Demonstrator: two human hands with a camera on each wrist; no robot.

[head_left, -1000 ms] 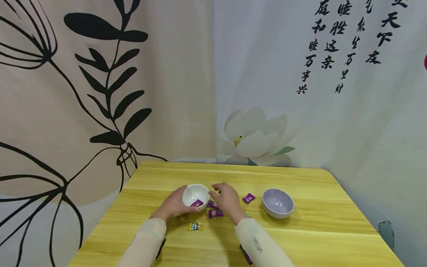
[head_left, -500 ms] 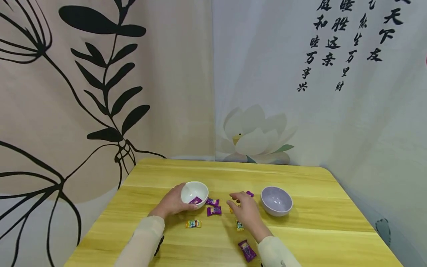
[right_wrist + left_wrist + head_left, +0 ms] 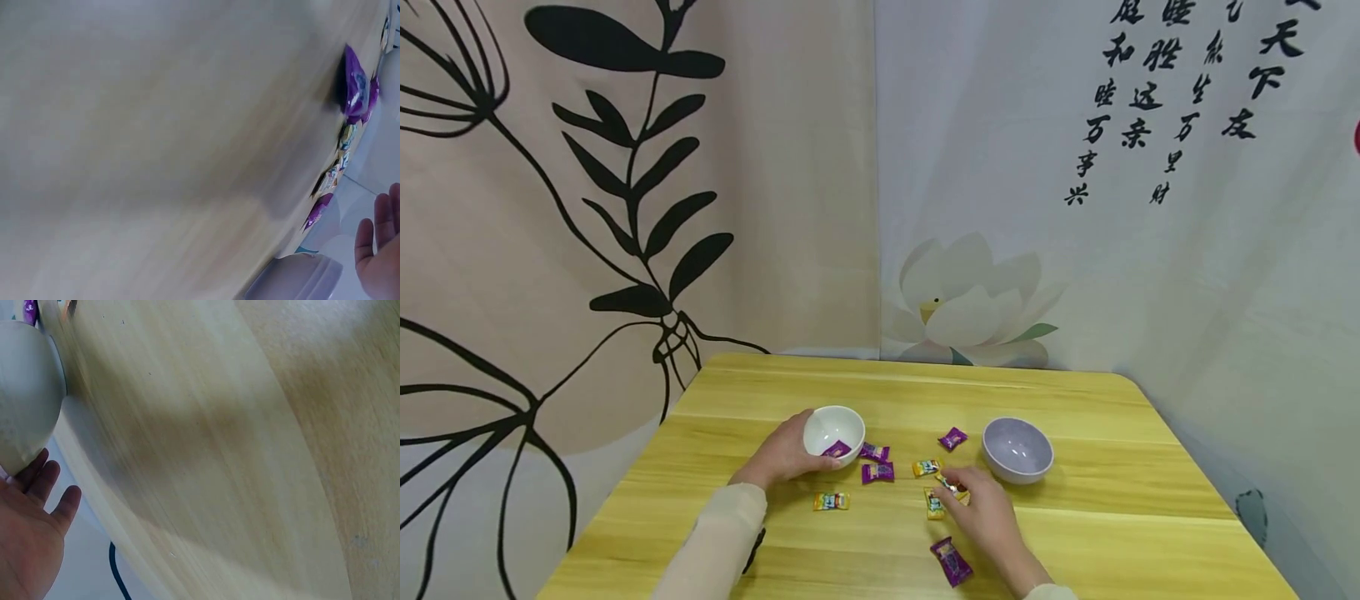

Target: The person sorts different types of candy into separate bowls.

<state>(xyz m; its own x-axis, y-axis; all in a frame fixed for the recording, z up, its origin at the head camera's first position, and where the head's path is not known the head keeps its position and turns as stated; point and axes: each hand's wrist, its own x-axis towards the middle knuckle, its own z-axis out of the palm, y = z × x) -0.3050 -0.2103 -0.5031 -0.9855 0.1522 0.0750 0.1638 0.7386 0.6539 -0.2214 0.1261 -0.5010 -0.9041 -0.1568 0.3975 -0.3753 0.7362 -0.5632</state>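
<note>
My left hand (image 3: pixel 786 452) holds a small white bowl (image 3: pixel 833 423) by its left side, thumb at the front, and the bowl leans towards me. A purple-wrapped candy (image 3: pixel 837 449) lies inside it. In the left wrist view the bowl (image 3: pixel 28 387) rises beside the fingers. Over the yellow-wrapped candies right of centre, my right hand (image 3: pixel 991 510) has thumb and fingers apart. One yellow candy (image 3: pixel 951 483) is partly covered by its fingertips; whether they touch cannot be told. Two other yellow candies, one upper (image 3: pixel 927 467) and one lower (image 3: pixel 934 503), lie just left of it.
A lilac bowl (image 3: pixel 1018 454) stands behind the right hand. Purple candies lie beside the white bowl (image 3: pixel 877 472), near the lilac bowl (image 3: pixel 952 438) and at the front (image 3: pixel 951 561). Another yellow candy (image 3: pixel 831 501) lies below the left hand. Patterned cloth hangs behind the wooden table (image 3: pixel 1120 550).
My right hand has moved from beside the white bowl rightwards and then towards me, down to the yellow candies. My left hand stays on the white bowl. The view has shifted slightly.
</note>
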